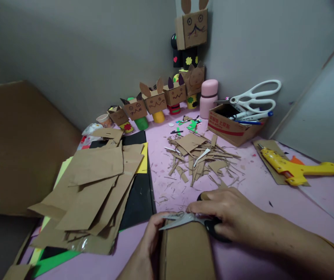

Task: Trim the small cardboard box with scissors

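A brown cardboard box (186,249) stands at the bottom middle, close to me. My left hand (153,233) grips its left side near the top edge, fingers bent round it. My right hand (228,212) has its fingers through the black handles of a pair of scissors (181,220). The partly spread blades lie across the box's far edge, pointing left toward my left fingers. Whether the blades are biting into the cardboard cannot be made out. Beyond my hands lies a heap of cardboard scraps (196,155) with thin strips.
Cardboard sheets (91,202) are stacked at left over coloured paper. A yellow glue gun (295,165) rests at right. A box of pens (231,124) with white scissors (256,97) stands behind, beside a pink flask (209,99). Cardboard animal figures (155,103) line the wall.
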Motion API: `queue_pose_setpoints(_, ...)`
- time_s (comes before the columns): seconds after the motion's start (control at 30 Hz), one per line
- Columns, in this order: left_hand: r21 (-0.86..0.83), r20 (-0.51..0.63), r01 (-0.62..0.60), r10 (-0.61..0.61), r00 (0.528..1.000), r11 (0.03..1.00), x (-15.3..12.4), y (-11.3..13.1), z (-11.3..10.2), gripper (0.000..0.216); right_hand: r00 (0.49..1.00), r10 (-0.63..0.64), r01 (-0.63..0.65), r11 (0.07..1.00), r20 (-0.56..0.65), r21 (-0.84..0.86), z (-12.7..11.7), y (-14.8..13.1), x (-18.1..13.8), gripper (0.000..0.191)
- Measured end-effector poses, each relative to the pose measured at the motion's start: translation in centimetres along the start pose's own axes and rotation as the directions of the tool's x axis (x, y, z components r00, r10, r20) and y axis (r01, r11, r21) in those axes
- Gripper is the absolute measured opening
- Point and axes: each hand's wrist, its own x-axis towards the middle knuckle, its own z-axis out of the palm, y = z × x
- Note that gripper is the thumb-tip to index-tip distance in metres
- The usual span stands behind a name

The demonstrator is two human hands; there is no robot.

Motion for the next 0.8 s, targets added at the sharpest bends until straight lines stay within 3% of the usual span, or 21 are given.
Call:
queue_pose_setpoints(0.37, 0.012, 0.008, -0.020, 0.020, 1.000, 1.000, -0.3, -0.1, -0.2, 0.093, 0.997, -0.049, 0.057, 0.989, -0.061, 0.136, 0.5, 0.5, 0.0, 0.041)
queue_pose_setpoints(0.53, -0.010, -0.003, -0.017, 0.017, 1.000, 1.000, -0.2, -0.5, -0.6, 0.091, 0.970, 0.165, -0.130, 0.972, -0.180, 0.196, 0.9, 0.8, 0.4, 0.027)
queue_pose_setpoints(0.6, -0.016, -0.054, -0.040, 0.039, 0.998, 0.999, -0.2, -1.1, -1.2, 0.092, 0.943, 0.257, -0.173, 0.921, -0.213, 0.349, 1.0, 0.8, 0.6, 0.020)
queue_pose_setpoints(0.67, -0.048, -0.124, -0.091, 0.084, 0.989, 0.995, -0.2, -1.7, -1.8, 0.101, 0.948, 0.308, -0.191, 0.741, -0.073, 0.644, 1.3, 0.9, 0.9, 0.029)
queue_pose_setpoints(0.73, -0.093, -0.142, -0.115, 0.101, 0.985, 0.989, -0.1, -2.0, -2.0, 0.108, 0.958, 0.250, -0.237, 0.403, 0.143, 0.884, 1.5, 1.1, 1.1, 0.044)
queue_pose_setpoints(0.8, -0.145, -0.123, -0.109, 0.091, 0.988, 0.983, -0.1, -1.9, -2.0, 0.111, 0.961, 0.182, -0.237, 0.137, 0.210, 0.962, 1.6, 1.4, 1.2, 0.055)
